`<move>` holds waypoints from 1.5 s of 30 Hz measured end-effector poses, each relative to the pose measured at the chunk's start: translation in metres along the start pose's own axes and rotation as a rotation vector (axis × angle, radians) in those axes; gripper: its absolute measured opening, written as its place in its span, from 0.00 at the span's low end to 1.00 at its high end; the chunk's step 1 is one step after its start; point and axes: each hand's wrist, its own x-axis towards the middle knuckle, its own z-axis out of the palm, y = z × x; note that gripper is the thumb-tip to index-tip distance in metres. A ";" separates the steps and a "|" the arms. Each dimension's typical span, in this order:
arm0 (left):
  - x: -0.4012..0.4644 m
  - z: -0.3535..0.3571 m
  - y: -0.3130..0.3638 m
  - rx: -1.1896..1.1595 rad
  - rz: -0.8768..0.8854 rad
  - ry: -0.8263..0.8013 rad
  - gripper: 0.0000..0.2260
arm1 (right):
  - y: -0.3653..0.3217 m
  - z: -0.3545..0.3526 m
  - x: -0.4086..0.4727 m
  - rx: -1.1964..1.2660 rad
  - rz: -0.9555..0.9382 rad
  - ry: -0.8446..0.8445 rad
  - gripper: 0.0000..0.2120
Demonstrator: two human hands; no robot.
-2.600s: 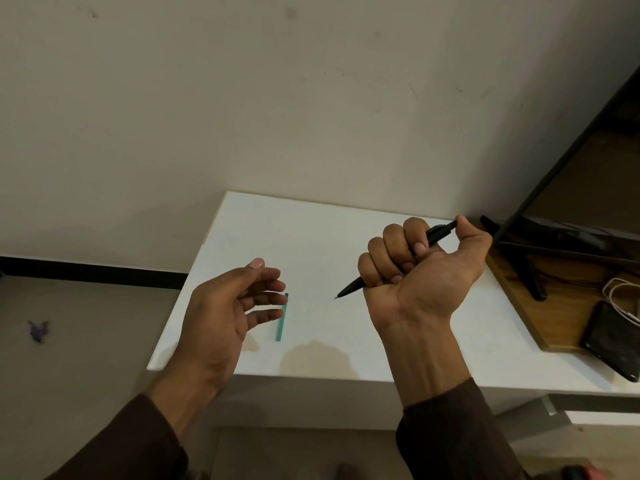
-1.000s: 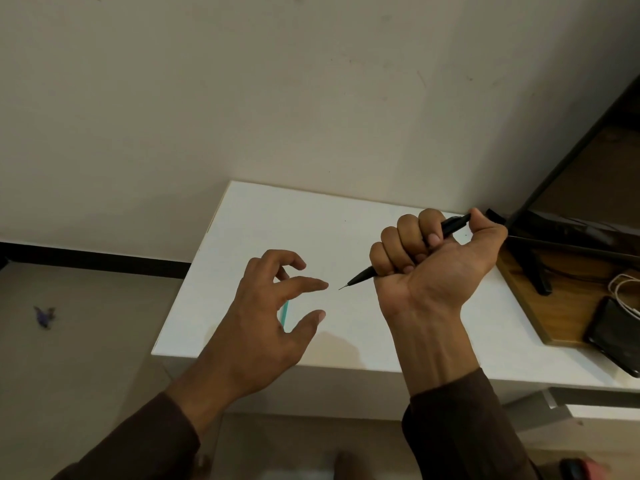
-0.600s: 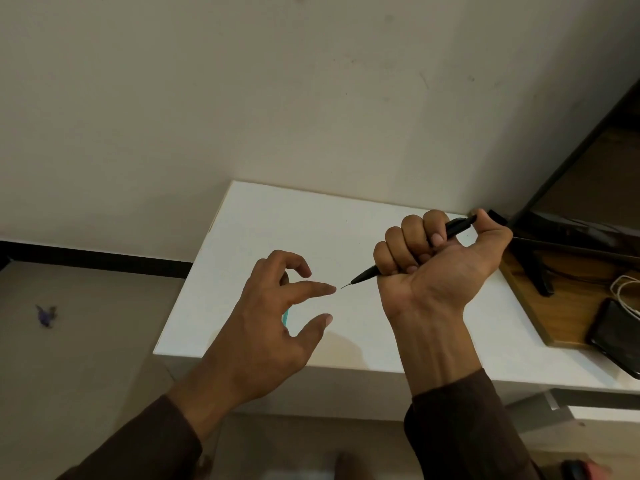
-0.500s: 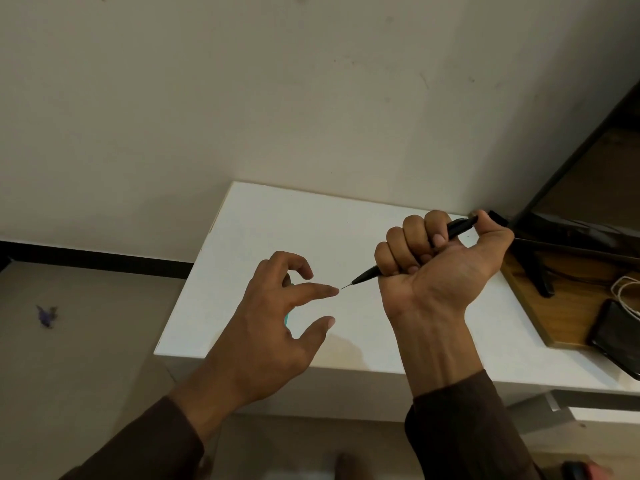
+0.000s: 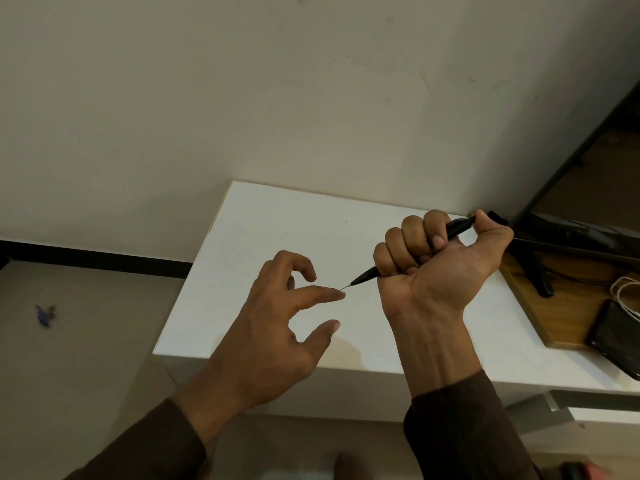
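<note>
My right hand (image 5: 436, 271) grips a black mechanical pencil (image 5: 363, 276) in a fist above the white table (image 5: 277, 223), thumb on the pencil's back end and thin tip pointing left. My left hand (image 5: 277, 327) hovers beside it with thumb and index finger spread and the other fingers loosely curled. The tip of the left index finger reaches the pencil's lead tip. The left hand holds nothing. The green stick seen earlier on the table is hidden behind my left hand.
A wooden board (image 5: 554, 306) lies at the table's right with a black phone (image 5: 613, 337), a white cable (image 5: 623, 292) and black stand legs (image 5: 533, 268). A pale wall rises behind; floor with a small purple scrap (image 5: 44, 315) lies left.
My left hand rose from beside the green stick and moved right, its index finger closing on the pencil tip. My right hand kept its grip and shifted slightly.
</note>
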 end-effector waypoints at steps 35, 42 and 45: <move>0.001 -0.001 0.002 0.026 0.013 0.018 0.18 | 0.014 0.001 0.000 -0.039 0.033 -0.087 0.26; 0.006 -0.015 -0.008 0.048 -0.082 0.007 0.13 | 0.023 -0.006 0.014 -0.334 0.003 0.188 0.16; 0.010 -0.025 -0.025 0.108 -0.173 0.055 0.09 | 0.024 -0.020 0.018 -0.718 0.022 0.242 0.15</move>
